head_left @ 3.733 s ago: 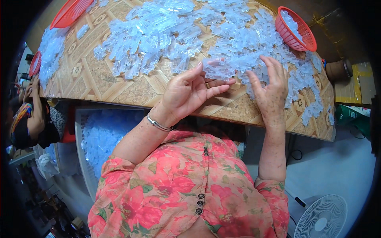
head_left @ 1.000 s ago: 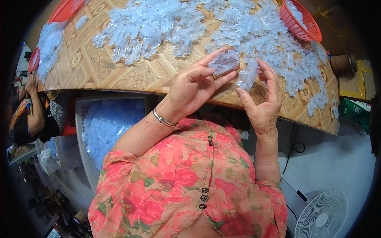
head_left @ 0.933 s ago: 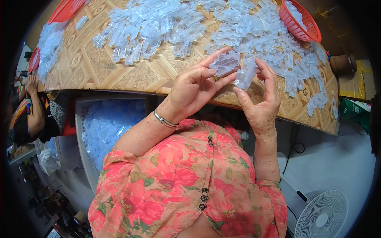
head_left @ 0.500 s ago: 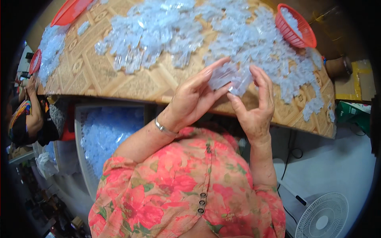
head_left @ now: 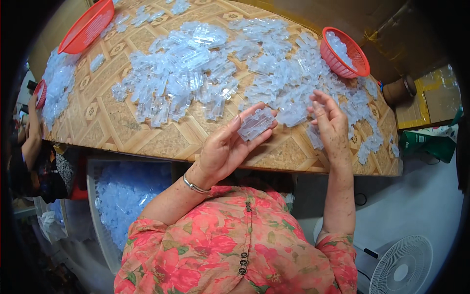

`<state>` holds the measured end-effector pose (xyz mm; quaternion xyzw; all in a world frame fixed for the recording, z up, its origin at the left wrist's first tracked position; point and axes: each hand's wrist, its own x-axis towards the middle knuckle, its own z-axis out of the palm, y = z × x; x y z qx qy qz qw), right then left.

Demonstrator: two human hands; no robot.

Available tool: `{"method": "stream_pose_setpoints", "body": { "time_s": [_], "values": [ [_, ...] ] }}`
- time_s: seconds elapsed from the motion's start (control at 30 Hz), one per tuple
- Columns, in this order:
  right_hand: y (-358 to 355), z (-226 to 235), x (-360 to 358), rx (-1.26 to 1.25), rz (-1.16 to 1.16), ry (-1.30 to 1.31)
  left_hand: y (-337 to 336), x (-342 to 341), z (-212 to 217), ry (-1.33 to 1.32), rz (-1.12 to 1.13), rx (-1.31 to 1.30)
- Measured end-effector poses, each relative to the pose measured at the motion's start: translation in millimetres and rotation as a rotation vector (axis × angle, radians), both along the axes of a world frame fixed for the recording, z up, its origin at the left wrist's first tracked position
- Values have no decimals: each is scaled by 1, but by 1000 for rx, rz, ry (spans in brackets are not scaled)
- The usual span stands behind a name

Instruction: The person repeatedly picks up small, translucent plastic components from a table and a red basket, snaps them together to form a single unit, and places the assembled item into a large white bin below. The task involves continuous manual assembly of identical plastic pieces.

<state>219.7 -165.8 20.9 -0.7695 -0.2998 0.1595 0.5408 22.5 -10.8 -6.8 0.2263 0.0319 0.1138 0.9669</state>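
Note:
My left hand (head_left: 223, 149) is turned palm up, with its fingers and thumb around a small stack of clear plastic pieces (head_left: 256, 124) near the table's front edge. To its right, my right hand (head_left: 333, 125) hovers over the near side of a loose heap of the same clear pieces (head_left: 274, 73). Its fingers are loosely bent and apart, and nothing shows between them. A clear piece (head_left: 315, 137) lies on the table just beside that hand's wrist side. Another heap of clear pieces (head_left: 171, 73) spreads across the table to the left.
The patterned table (head_left: 122, 139) carries red baskets (head_left: 345, 68) at the far right and far left (head_left: 85, 32). A crate (head_left: 98, 210) of bluish pieces stands below the front edge. Another person's arm (head_left: 33, 134) is at the far left. A white fan (head_left: 401, 264) stands lower right.
My hands, together around the clear pieces before, have parted. The left keeps the stack, while the right has moved right to the heap. The view has shifted, showing more of the table.

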Motion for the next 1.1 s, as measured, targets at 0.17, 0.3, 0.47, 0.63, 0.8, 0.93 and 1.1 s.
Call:
{"method": "stream_pose_setpoints", "body": {
  "time_s": [0.17,0.3,0.47,0.63,0.8,0.93,1.1],
  "values": [
    [62,17,31,-112,116,-443,10,3,1,-32,11,-15],
    [138,10,64,-233,180,-563,18,1,-5,-55,33,-14],
    [230,-7,106,-316,186,-793,33,-11,-4,-43,81,41],
    [287,-5,104,-525,186,-833,47,-22,-5,-49,115,37],
    [291,-21,120,-566,207,-789,53,-24,-7,-12,130,-9],
    [267,-17,103,-451,364,-774,55,-23,-6,-5,147,-33],
    [173,-10,73,-51,248,-970,42,-23,4,50,137,34]
  ]
}}
